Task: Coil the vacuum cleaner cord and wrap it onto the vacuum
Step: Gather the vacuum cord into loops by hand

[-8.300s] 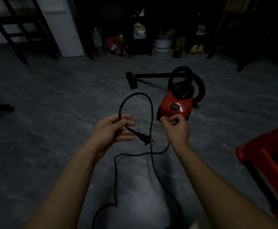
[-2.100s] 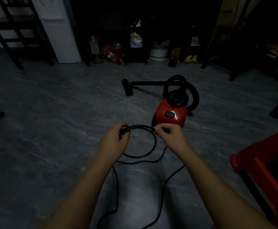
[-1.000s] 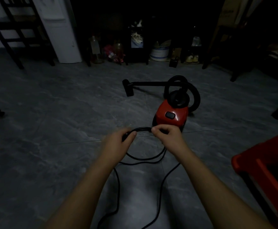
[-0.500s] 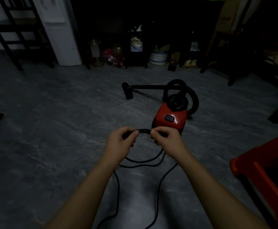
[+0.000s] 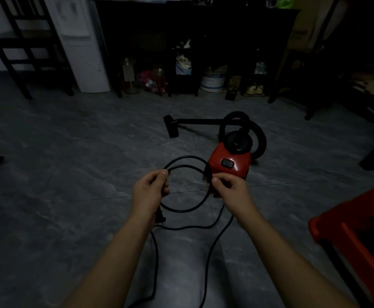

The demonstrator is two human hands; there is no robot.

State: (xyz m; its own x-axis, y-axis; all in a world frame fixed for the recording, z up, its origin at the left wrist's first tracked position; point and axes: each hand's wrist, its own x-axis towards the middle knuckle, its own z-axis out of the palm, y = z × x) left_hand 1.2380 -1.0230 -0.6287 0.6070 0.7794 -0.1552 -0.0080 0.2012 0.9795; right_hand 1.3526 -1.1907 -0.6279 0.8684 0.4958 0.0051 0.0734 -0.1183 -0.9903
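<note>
Left hand [image 5: 150,187]: the fingers are curled, and thumb and forefinger pinch the left side of the coil. The plug [image 5: 160,217] hangs just below it.
Right hand [image 5: 228,187]: the fingers are curled and pinch the right side of the coil.
Cord [image 5: 181,210]: about two loops are held up in the air between the hands. The loose rest drops to the floor [image 5: 70,152] and runs toward the near edge.
Vacuum [image 5: 228,161]: the red body stands on the floor just beyond the right hand, with the black hose [image 5: 262,138] curled behind it.
Key relation: the slack lies near and below the hands, while the vacuum lies farther and slightly right. The right hand is the nearer one to it.
Step, as I judge: coiling is at an early stage, and wrapping is not yet begun.
</note>
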